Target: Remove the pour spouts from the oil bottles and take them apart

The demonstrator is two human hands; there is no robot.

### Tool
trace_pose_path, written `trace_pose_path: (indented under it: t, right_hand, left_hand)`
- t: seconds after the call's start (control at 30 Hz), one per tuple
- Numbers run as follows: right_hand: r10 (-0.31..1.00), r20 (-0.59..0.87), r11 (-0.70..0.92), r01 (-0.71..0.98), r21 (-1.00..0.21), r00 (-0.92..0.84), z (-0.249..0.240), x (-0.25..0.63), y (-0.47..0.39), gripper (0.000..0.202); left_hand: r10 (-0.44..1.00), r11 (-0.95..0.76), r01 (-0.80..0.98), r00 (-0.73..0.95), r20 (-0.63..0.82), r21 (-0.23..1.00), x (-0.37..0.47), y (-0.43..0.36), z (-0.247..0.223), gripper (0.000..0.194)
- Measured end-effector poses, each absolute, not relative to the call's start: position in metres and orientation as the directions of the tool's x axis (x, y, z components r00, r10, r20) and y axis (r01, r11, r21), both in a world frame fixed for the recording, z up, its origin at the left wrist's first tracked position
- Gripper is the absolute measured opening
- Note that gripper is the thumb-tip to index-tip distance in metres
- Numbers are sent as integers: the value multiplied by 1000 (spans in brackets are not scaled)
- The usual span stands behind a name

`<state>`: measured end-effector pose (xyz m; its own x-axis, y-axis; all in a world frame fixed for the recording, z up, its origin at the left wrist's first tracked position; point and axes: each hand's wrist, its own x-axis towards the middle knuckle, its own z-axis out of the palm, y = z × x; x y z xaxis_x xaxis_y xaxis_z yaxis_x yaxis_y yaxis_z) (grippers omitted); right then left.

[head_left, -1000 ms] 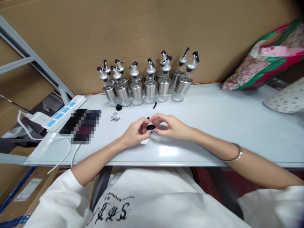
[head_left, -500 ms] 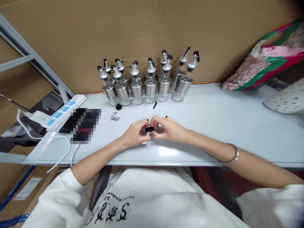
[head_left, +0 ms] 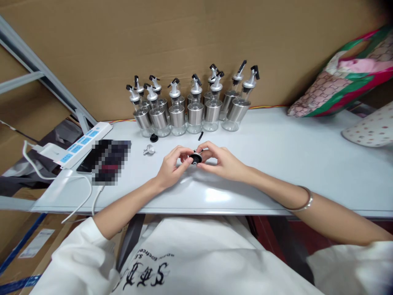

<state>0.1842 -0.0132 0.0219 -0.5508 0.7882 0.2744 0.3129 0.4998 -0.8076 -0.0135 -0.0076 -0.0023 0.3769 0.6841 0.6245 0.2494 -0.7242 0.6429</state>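
Observation:
Between both hands, above the front of the table, is a pour spout with its black stopper end facing me. My left hand is closed on its left side, thumb against the black part. From the right, my right hand pinches the spout with curved fingers, which hide much of its upper side. Beyond the hands lie a silver spout top, a black stopper and a small black flap. Several glass-and-steel oil bottles with silver pour spouts stand upright behind them.
On the left a white power strip and a phone with a white cable lie on the table. A patterned bag and a dotted white object occupy the right. Cardboard walls off the back.
Both hands have risen slightly away from the table's front edge with the spout. The spout has turned so its black stopper end shows more, and the left fingers have shifted on it.

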Motion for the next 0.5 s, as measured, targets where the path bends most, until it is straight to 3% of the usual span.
trace_pose_path:
  t: [0.17, 0.5]
  right_hand:
    - [750, 293, 569, 352, -743, -593, 23, 187, -13, 28]
    - [746, 258, 567, 383, -729, -614, 23, 187, -11, 31]
  left_hand:
    - [679, -732, 288, 381, 628, 617, -15, -8, 0, 12]
    - [822, -567, 448, 363, 439, 691, -16, -8, 3, 15]
